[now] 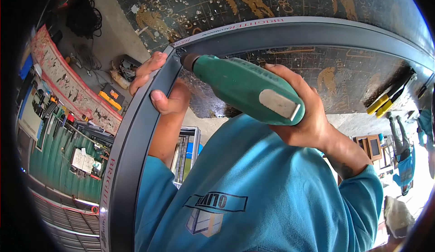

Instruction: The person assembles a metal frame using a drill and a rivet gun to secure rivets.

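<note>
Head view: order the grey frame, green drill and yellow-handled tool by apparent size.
1. grey frame, spanning the picture.
2. green drill, held in the right hand, near the camera.
3. yellow-handled tool, farther off, so true size unsure.

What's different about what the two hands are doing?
The left hand wraps the corner of the grey frame, while the right hand grips the green drill. The left hand sits by the drill's tip; the right hand is back at its fat end. Both are bare and closed on something.
</note>
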### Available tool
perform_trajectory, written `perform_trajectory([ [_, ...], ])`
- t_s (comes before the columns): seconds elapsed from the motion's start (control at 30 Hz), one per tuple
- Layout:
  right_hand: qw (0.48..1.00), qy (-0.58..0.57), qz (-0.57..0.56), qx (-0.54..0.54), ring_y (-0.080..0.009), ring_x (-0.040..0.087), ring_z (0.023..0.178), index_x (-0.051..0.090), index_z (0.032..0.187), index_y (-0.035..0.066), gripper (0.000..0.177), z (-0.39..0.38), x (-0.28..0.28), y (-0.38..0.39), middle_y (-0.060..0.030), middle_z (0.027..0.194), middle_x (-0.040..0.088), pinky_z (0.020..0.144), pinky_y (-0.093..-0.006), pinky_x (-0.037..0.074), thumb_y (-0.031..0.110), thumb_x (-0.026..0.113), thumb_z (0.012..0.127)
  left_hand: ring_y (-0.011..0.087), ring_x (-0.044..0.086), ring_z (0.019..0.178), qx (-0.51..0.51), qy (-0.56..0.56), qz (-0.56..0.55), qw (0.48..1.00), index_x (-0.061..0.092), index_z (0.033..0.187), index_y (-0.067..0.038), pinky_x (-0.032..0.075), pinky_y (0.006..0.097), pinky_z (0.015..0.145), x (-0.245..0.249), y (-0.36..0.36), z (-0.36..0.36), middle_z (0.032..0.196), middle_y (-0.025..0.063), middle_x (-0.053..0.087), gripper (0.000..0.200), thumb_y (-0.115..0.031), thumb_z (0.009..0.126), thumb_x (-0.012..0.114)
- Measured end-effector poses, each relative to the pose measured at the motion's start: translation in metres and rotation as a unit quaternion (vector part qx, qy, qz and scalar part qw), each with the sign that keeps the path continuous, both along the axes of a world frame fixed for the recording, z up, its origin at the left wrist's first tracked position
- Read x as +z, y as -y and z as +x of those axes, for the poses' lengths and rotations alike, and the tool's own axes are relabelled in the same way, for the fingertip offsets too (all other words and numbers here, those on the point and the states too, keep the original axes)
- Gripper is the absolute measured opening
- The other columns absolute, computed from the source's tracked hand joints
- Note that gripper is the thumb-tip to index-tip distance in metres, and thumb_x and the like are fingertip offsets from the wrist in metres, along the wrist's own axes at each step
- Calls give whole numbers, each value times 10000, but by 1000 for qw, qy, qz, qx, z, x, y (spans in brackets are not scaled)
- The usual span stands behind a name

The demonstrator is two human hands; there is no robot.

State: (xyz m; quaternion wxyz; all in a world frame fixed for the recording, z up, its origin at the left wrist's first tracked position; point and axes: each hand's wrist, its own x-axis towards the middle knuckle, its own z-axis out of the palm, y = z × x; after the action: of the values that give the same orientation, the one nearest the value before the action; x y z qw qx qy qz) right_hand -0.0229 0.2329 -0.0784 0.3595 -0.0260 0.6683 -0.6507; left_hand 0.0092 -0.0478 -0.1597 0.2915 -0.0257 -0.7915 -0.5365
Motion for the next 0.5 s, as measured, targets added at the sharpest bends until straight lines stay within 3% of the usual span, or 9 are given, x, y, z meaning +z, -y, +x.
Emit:
perform_trajectory([
  [0.23,998,-56,6,5,-354,666,933,463,1333,85,791,12,7,7,-178,1078,651,777,-380,560,9,765,606,308,608,821,-25,27,-47,998,353,1037,-9,530,453,775,8,2,0,900,224,579,282,-240,878,391],
  [0.37,994,-72,40,71,-335,676,878,458,1339,92,818,10,6,6,-166,1050,652,736,-382,564,32,787,593,308,608,822,-27,23,-50,998,350,1039,-10,530,452,776,6,4,-2,898,221,576,274,-225,873,380],
  [0.43,997,-70,15,4,-314,677,823,450,1346,93,834,9,2,8,-137,988,653,719,-383,565,37,790,586,309,608,821,-32,19,-51,998,349,1040,-10,531,450,776,5,5,-2,900,221,575,274,-225,873,381],
  [0.5,997,-75,17,7,-312,678,822,446,1348,90,840,10,1,8,-143,992,652,725,-382,566,34,792,585,309,608,821,-39,14,-53,998,349,1041,-10,531,448,777,4,6,-4,902,221,575,274,-224,873,382],
])
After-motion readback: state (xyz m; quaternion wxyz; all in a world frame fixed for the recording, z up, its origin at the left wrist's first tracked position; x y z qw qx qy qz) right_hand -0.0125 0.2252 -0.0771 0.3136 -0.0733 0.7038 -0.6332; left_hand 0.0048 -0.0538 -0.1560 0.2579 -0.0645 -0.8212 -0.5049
